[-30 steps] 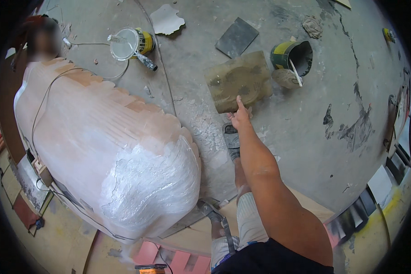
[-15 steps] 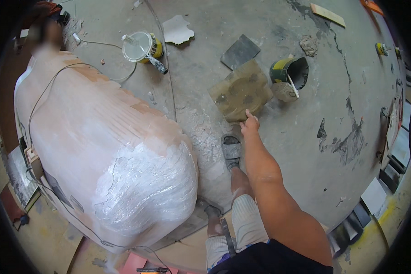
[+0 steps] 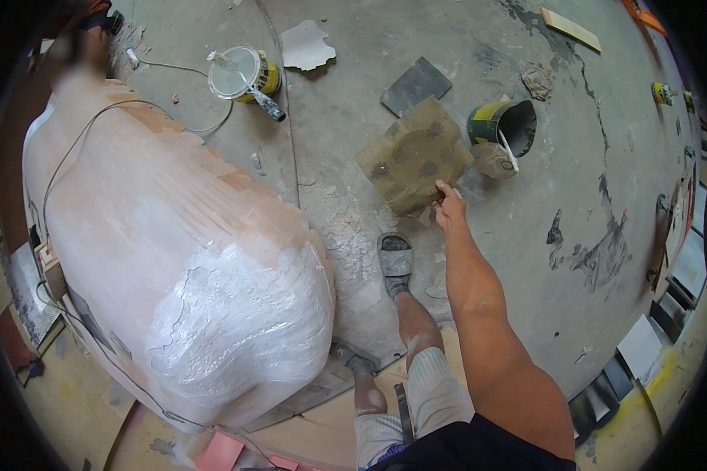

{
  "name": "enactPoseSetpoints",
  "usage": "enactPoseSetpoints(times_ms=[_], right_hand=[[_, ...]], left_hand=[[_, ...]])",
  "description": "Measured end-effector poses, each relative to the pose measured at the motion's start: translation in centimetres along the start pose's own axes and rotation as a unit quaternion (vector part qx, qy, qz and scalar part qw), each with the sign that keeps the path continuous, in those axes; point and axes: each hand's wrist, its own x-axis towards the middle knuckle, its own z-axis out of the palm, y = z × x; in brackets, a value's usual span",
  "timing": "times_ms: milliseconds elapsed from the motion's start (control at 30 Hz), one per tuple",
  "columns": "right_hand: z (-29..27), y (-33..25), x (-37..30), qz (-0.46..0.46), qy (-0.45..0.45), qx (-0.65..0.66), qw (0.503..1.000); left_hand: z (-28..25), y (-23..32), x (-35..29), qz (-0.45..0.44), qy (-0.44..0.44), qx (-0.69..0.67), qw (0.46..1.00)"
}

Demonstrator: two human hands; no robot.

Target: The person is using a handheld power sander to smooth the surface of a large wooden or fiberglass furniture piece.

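My right hand [image 3: 449, 206] reaches forward and pinches the near edge of a brownish square sheet of sandpaper [image 3: 416, 153], thumb on top. Dark round blotches show on the sheet's upper face. My left hand is out of sight. To the left lies a large rounded, pale form [image 3: 157, 204]; its near end is covered with glossy, wrinkled clear film [image 3: 239, 330]. Just right of the sheet, a green and yellow can [image 3: 491, 122] lies tipped over, with a pale stick and a round lid at its mouth.
A dark grey square piece [image 3: 416, 86] lies beyond the sheet. Farther left stands an open yellow and black bucket [image 3: 269, 78] with a brush [image 3: 269, 106] across it, near a white scrap [image 3: 308, 45]. Cables run over the form and floor. At far left is a blurred person [image 3: 86, 55].
My right hand and arm have shifted a little to the right, still gripping the sheet, which has tilted slightly. The whole view has shifted a little too.
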Motion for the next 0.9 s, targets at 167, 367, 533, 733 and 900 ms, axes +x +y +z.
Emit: enactPoseSetpoints(times_ms=[167,367,533,733,900], right_hand=[[2.1,-1.6,-0.4,-0.065,-0.008,-0.036,0.997],[2.4,-0.4,-1.1,-0.042,0.020,-0.146,0.988],[-11.9,-10.3,4.0,-0.203,-0.023,-0.430,0.879],[-14.2,-9.1,-11.1,-0.161,0.069,-0.528,0.831],[-14.6,-8.4,-22.0,-0.139,0.033,-0.330,0.933]], left_hand=[[1.7,0.5,-1.1,0.027,0.005,0.004,1.000],[6.4,3.8,-4.9,-0.002,0.108,0.027,0.994],[8.4,8.2,0.0,0.055,0.019,-0.031,0.998],[6.4,-4.7,1.8,0.108,-0.004,-0.144,0.984],[4.8,-13.6,7.0,0.124,-0.058,-0.228,0.964]])
